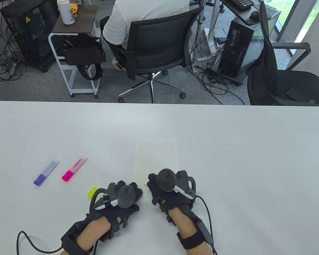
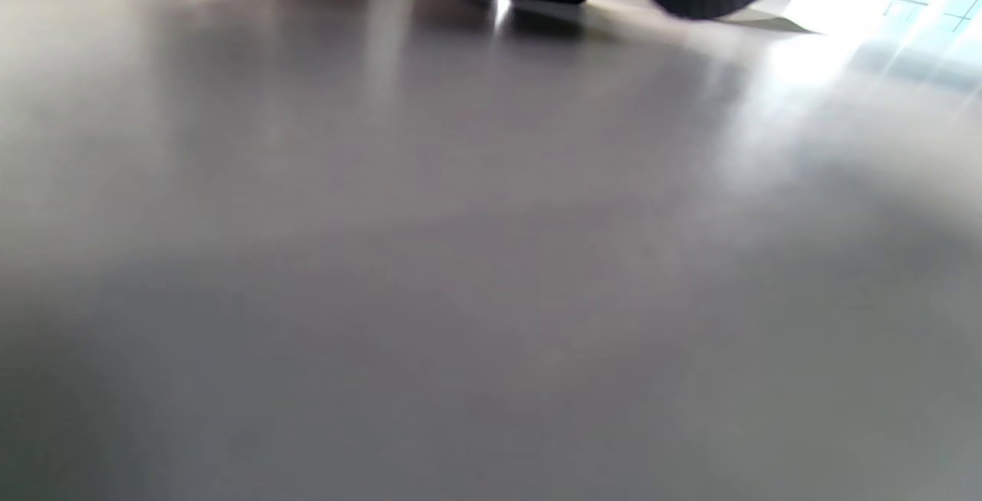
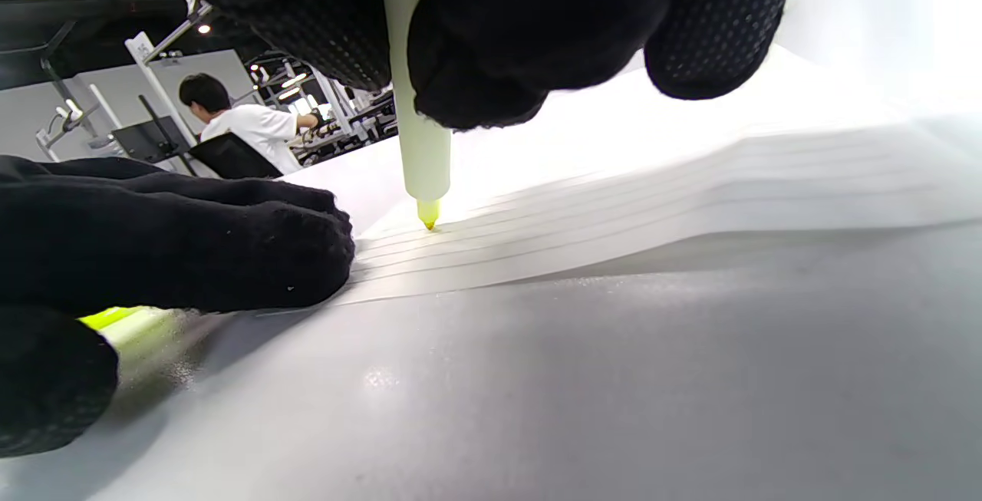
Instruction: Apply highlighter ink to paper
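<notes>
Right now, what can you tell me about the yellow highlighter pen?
The yellow highlighter has a pale yellow plastic barrel and a brighter yellow tip. It stands nearly upright, uncapped, with the tip on the near left corner of the lined paper. The right hand pinches its barrel. What may be its yellow cap lies by the left hand.
</notes>
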{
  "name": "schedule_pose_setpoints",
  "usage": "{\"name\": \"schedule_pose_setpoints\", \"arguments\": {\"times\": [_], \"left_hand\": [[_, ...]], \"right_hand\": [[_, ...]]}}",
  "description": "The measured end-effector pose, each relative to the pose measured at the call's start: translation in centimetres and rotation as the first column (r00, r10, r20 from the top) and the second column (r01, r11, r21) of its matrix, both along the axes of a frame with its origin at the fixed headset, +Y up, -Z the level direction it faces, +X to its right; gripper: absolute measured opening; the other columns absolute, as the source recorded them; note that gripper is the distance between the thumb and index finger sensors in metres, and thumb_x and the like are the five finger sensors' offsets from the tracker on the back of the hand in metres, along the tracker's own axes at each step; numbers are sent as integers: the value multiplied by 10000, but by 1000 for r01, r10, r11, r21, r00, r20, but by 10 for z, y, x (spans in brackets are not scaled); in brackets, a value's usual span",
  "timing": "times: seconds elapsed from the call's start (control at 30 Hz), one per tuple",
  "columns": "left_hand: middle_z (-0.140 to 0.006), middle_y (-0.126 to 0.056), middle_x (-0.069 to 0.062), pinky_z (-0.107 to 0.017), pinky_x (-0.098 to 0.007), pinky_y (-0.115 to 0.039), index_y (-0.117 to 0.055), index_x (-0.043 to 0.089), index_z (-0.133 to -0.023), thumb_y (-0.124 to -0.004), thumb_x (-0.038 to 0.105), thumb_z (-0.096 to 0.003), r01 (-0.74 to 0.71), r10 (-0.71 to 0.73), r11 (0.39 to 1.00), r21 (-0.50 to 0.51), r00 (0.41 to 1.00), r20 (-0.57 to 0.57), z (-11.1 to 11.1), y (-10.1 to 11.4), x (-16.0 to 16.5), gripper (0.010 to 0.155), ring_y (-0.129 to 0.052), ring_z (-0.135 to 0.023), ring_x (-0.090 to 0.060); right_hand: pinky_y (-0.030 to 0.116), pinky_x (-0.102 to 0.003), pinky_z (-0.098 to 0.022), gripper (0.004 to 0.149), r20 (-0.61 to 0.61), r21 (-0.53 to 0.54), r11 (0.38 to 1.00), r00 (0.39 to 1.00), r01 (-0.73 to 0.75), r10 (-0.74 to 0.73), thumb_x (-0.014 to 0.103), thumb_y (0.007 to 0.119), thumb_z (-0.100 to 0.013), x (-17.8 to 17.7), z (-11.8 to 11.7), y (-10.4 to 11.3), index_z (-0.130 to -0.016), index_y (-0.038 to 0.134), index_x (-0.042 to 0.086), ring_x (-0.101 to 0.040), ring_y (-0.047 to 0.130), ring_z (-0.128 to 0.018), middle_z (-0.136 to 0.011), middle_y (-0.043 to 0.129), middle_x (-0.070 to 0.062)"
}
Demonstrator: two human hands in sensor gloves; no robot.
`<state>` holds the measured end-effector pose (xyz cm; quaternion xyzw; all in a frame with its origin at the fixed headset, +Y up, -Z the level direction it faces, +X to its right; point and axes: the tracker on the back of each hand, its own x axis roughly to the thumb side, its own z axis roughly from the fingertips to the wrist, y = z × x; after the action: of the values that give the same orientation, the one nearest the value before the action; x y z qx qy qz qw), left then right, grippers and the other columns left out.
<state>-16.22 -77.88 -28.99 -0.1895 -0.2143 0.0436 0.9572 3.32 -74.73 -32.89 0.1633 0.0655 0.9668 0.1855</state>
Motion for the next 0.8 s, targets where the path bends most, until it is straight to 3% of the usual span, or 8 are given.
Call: {"name": "schedule_pose_setpoints", "arguments": {"times": [0.33, 0.6, 0.8], "left_hand": [[-1189, -371, 38, -729, -688, -301, -467, 357, -1093, -648, 550, -475, -1, 1, 1000, -12, 1000, -4, 0, 0, 0, 672, -377, -1083, -446], [-1188, -363, 38, -731, -687, -303, -461, 356, -1094, -650, 551, -474, -2, 2, 1000, -21, 1000, -4, 0, 1, 0, 677, -370, -1083, -445], [-1188, -358, 40, -731, -685, -306, -459, 356, -1094, -651, 551, -474, -4, 3, 1000, -25, 1000, -4, -1, 1, 0, 678, -367, -1082, -445]], "right_hand": [[750, -551, -597, 396, -7, -52, 999, 1000, -6, 6, 401, 821, -591, 0, 0, 6, -920, 818, 179, -219, 908, -297, -554, 949, -120], [735, -555, -610, 402, 15, 4, 1000, 1000, 7, -7, 407, 796, -607, 1, 1, 5, -950, 784, 198, -219, 904, -330, -593, 933, -117], [727, -556, -620, 408, 12, -13, 1000, 1000, -17, 17, 409, 784, -613, -2, -1, -1, -967, 765, 207, -218, 905, -357, -623, 922, -115]]}}
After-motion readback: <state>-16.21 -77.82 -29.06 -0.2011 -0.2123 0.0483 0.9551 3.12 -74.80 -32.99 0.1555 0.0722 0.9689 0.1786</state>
